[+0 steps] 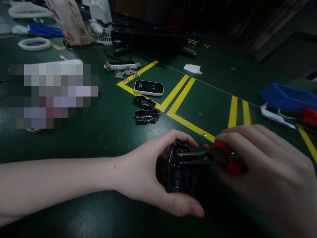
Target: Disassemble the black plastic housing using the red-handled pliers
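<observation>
Black part (182,177) at lower centre, over the green table (104,140), gripped in the left hand (146,168), forearm running in nearly level from the left, fingers curved round the far side, thumb stretched along the near. Right hand (269,165), back upward, fingers closed round the red-handled pliers (210,157), slim nose pointing left across the part; beyond, two small black pieces (148,115) lie near a white-edged device (149,88) showing green lights.
</observation>
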Demonstrator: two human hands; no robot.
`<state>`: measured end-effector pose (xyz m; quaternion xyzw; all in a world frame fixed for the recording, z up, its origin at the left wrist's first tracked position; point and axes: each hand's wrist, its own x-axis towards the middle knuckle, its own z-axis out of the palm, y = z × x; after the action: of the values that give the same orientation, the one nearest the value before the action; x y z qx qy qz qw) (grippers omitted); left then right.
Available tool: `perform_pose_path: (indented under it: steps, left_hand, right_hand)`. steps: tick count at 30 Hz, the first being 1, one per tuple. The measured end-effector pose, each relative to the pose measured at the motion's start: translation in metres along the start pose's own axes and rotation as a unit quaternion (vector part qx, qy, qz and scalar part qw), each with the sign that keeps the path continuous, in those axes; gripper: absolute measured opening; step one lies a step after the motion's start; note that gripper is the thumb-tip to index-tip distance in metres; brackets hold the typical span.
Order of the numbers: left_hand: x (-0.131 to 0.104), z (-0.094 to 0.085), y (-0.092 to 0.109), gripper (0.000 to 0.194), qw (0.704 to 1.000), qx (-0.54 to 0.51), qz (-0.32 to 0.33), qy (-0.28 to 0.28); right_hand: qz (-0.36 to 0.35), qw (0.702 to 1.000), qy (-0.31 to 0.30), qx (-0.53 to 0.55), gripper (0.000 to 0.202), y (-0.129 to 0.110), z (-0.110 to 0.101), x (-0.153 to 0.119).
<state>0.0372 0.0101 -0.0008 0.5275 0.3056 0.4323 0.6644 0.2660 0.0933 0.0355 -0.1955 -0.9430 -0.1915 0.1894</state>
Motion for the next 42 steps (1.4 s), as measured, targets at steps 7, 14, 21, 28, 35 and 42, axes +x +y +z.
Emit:
perform_pose_path:
  steps: [7,14,21,28,35,42]
  left_hand:
    - [-0.001,0.000,0.004,0.073,0.999,-0.021,-0.042,0.001]
    - [0.000,0.001,0.003,0.077,0.996,-0.044,-0.069,0.026]
    - [0.001,-0.002,-0.005,0.095,0.991,-0.127,-0.046,0.023]
    - [0.003,-0.005,-0.003,0.103,0.980,-0.171,-0.105,0.014]
    - [0.004,-0.004,-0.002,0.088,0.955,-0.253,-0.156,0.019]
    - [0.006,-0.005,0.000,0.062,0.941,-0.276,-0.184,0.062]
  right_hand:
    - [0.030,0.999,0.016,0.032,0.007,0.002,0.001,0.000]
    - [0.184,0.945,0.018,0.269,0.013,-0.004,0.010,0.000]
    - [0.270,0.878,0.055,0.391,0.013,-0.020,0.031,-0.006]
    - [0.313,0.860,0.098,0.390,0.028,-0.021,0.043,-0.019]
    - [0.338,0.851,0.074,0.394,0.037,-0.026,0.033,-0.029]
    - [0.383,0.820,0.072,0.420,0.037,-0.034,0.018,-0.044]
